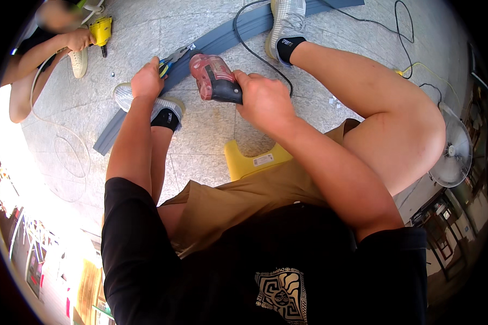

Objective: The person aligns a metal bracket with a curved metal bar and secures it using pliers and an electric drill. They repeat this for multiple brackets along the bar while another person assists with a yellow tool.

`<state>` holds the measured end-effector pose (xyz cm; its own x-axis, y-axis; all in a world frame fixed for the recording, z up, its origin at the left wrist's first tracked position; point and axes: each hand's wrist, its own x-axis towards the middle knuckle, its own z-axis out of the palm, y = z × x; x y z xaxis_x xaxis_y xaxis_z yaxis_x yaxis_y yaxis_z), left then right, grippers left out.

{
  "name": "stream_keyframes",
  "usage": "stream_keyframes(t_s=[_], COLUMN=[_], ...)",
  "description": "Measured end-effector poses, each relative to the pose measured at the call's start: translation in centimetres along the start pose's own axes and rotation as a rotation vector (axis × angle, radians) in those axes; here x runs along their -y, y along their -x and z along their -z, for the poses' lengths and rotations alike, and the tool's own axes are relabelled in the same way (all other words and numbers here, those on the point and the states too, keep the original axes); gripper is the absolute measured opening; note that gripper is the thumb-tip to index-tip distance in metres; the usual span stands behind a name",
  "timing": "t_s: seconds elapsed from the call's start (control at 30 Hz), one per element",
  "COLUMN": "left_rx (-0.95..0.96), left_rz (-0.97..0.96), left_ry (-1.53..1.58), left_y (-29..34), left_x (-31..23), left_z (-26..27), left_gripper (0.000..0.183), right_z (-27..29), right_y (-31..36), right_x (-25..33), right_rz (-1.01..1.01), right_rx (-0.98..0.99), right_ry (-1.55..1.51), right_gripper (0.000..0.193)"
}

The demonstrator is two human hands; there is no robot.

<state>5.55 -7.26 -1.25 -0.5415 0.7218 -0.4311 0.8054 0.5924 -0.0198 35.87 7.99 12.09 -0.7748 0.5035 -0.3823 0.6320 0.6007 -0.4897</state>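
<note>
My left hand [147,81] is closed around a pair of pliers [173,57] with coloured handles, its jaws pointing to the far right, over a long grey ridged strip [209,44]. In my right hand [268,103] is a red and black power drill [213,77], gripped by its black handle. The drill's body points left and away from me, near the strip's closer edge. Its front end and any bit are hard to make out. The strip lies on the floor, running from near left to far right, and my shoes [288,21] rest on or against it.
A black cable [237,32] loops over the strip. At far left, another person's hand [80,39] holds a yellow power tool [101,32]. A yellow stool [244,161] is below me. A fan [451,150] stands at right. Small pale scraps [335,102] lie on the tiled floor.
</note>
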Motion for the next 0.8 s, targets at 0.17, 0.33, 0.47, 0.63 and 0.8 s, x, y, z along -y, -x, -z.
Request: stream_keyframes(t_s=[0.17,0.33,0.47,0.63,0.8], left_rx=[0.004,-0.005,-0.001,-0.036,-0.051], left_rz=[0.034,0.016,0.011,-0.008,-0.009], left_ry=[-0.003,-0.023,-0.011,0.018,0.056], left_y=[0.2,-0.2,-0.2,0.0,0.2], left_x=[0.2,0.9,0.8,0.8,0.9], left_z=[0.1,-1.1,-1.2,-1.9,-1.4], left_gripper=[0.039,0.043,0.041,0.039,0.039], right_z=[0.1,0.1,0.0,0.6,1.6], right_y=[0.4,0.1,-0.1,-0.5,-0.6], right_x=[0.2,0.3,0.5,1.1,2.2], right_rz=[0.005,0.007,-0.011,-0.026,-0.028], right_rx=[0.015,0.013,0.020,0.074,0.092], right_ry=[-0.001,-0.022,-0.007,0.024,0.044], right_gripper=[0.045,0.049,0.054,0.063,0.059])
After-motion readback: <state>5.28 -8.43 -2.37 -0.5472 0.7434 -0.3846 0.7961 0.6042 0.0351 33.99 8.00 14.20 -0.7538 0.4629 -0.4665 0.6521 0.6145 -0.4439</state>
